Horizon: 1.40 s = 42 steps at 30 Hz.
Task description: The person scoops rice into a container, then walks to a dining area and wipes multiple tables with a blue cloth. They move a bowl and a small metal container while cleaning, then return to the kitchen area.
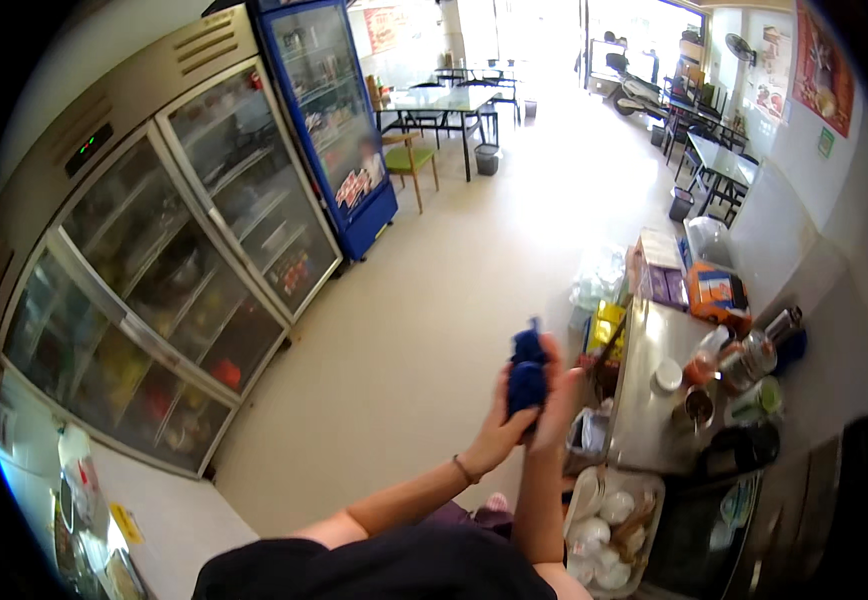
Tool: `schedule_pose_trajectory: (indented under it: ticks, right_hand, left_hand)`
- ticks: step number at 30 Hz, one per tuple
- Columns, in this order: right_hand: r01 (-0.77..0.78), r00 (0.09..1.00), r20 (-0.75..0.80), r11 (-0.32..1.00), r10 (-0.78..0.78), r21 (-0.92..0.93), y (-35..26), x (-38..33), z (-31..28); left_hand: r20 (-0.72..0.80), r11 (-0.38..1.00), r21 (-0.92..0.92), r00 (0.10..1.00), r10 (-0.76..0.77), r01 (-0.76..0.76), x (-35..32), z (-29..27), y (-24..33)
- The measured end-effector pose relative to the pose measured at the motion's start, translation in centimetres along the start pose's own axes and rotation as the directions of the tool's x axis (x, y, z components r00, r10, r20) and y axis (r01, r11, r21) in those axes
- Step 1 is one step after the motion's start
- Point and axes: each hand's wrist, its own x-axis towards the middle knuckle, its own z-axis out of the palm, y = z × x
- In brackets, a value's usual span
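A bunched dark blue cloth point(527, 385) is squeezed between my two hands, out in front of me above the floor. My left hand point(502, 425) closes on it from the left and below, and a dark band circles that wrist. Along the cloth's right side lies my right hand point(558, 395), pressing it against the left one. A small end of the cloth sticks up past the fingers. Some fingertips are hidden behind the cloth or slightly blurred.
Right of my hands stands a metal counter point(644, 400) with jars point(749, 360) and a white lid point(668, 375). Below it sits a tray point(657, 545) of white bowls. Glass-door fridges point(154, 260) line the left. Dining tables point(444, 100) stand farther off.
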Motion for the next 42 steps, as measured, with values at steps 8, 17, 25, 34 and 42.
schedule_pose_trajectory:
  ticks: [8, 17, 25, 34, 42]
  right_hand:
    - [-0.475, 0.765, 0.466, 0.878, 0.445, -0.060, 15.8, 19.7, 6.4]
    - [-0.226, 0.833, 0.452, 0.942, 0.318, -0.247, 21.1, 48.7, 4.4]
    - [-0.295, 0.891, 0.238, 0.890, 0.387, -0.348, 22.6, 71.5, -3.1]
    - [-0.481, 0.877, -0.048, 0.872, 0.479, -0.088, 31.9, 101.5, -3.6]
    - [-0.408, 0.867, 0.210, 0.885, 0.452, -0.224, 43.4, 118.3, 1.7]
  left_hand:
    - [-0.653, 0.975, -0.128, 0.756, 0.053, -0.179, 22.1, -13.4, -1.7]
    - [-0.517, 0.938, -0.299, 0.856, -0.005, -0.175, 54.2, -17.1, -3.2]
    - [-0.143, 0.728, -0.677, 0.950, -0.278, 0.111, 81.0, -17.4, -14.0]
    - [-0.146, 0.700, -0.706, 0.989, 0.001, -0.105, 104.2, -21.5, -5.5]
    - [-0.335, 0.827, -0.558, 0.930, -0.150, -0.067, 121.8, -26.8, -10.5]
